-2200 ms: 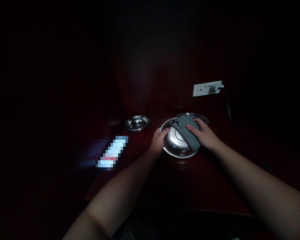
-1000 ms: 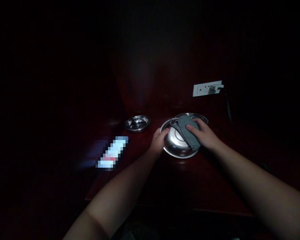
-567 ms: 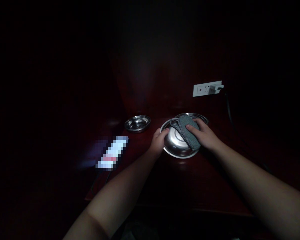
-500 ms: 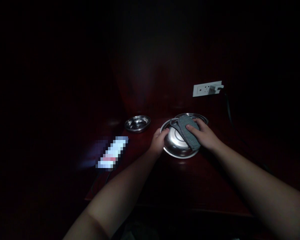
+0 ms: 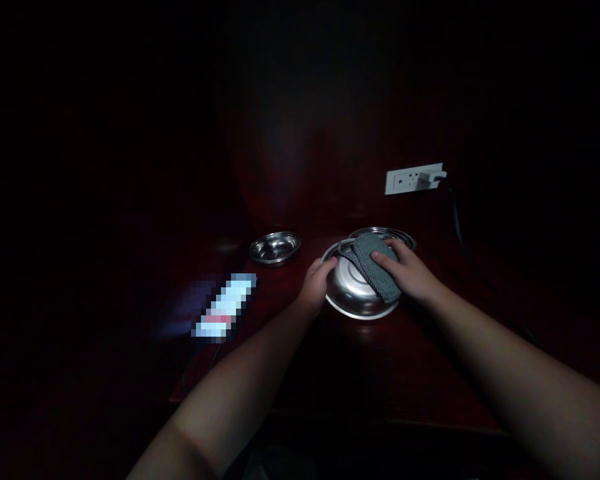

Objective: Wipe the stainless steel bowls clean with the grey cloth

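A shiny steel bowl [image 5: 351, 297] is held over the table with its rounded underside and base ring facing me. My left hand [image 5: 316, 285] grips the bowl's left rim, thumb lying on the outer wall. A grey cloth-covered cleaning sponge [image 5: 379, 268] with a dark woven edge and a small loop lies against the right part of the underside. My right hand [image 5: 411, 272] is closed on this sponge, its thumb on top; the other fingers are partly hidden behind it. Just behind the held bowl, another steel dish [image 5: 383, 231] is partly covered from sight.
A second steel bowl [image 5: 275, 248] stands upright at the back left of the dark red table [image 5: 340, 373]. A lit phone [image 5: 225, 310], blurred into blocks, is at the left with a cable. On the wall, a white socket [image 5: 403, 181] holds a plug with a hanging cord [image 5: 456, 217].
The held bowl and the sponge have shifted very slightly down. Both hands keep their grip, and the other things stay where they were.
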`<state>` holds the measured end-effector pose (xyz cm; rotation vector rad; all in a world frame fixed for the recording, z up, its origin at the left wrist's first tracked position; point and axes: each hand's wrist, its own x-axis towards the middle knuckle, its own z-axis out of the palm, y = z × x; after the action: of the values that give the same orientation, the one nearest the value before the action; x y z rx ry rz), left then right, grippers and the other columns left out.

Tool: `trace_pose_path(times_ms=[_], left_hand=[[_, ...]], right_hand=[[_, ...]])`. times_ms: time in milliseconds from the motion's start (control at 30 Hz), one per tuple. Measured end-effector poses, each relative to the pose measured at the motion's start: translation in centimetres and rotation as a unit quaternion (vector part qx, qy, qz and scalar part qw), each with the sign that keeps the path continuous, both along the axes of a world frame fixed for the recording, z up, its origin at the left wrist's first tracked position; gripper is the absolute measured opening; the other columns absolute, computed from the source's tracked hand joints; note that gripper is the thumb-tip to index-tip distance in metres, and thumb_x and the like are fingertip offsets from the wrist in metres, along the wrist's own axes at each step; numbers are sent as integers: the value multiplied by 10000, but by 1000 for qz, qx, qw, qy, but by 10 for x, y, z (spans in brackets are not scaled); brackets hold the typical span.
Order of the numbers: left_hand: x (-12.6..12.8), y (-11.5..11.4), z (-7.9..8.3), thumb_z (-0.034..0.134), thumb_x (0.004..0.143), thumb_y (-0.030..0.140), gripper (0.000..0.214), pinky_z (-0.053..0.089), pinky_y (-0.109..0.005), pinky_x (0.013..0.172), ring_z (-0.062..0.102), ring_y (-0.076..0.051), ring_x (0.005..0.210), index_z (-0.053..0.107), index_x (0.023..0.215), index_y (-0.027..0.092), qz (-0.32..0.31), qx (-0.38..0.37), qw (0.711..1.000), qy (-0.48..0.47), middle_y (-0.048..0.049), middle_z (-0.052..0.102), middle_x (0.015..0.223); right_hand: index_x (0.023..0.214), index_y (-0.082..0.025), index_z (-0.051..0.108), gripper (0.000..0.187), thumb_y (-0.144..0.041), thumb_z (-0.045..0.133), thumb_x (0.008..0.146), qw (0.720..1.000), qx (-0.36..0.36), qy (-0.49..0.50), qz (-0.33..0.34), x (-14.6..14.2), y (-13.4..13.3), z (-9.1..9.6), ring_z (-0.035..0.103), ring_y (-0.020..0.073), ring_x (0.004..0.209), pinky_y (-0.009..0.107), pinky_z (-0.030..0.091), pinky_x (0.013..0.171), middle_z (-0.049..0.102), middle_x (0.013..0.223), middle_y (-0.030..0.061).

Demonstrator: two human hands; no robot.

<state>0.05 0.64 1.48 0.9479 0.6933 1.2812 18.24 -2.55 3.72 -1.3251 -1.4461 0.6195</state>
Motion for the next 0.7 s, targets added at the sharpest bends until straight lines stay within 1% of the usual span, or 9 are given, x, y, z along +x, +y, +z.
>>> trace_pose_path(times_ms=[300,567,700], left_hand=[[1,0,-2,696,643,333,282,417,-344,843,609,-186,815,658,851,146,-11,-3,1000,-8,-48,680,823],[1,1,-4,701,634,337,294,415,-344,847,606,-186,819,657,854,145,-13,-3,1000,-5,-50,679,832],[1,1,-4,697,639,341,296,415,-335,841,603,-179,812,659,856,144,-12,-1,1000,-3,-47,678,834]], right_hand=[[1008,-228,544,419,-537,585,728,1000,3,-8,0,1,0,0,610,258,850,412,486,738,633,942,67],[993,-216,542,430,-546,580,720,1000,6,-14,-9,1,0,1,603,252,846,410,479,741,622,931,64],[998,-215,537,437,-552,576,722,1000,3,-14,-8,1,-1,1,601,242,824,396,482,717,618,925,61]])
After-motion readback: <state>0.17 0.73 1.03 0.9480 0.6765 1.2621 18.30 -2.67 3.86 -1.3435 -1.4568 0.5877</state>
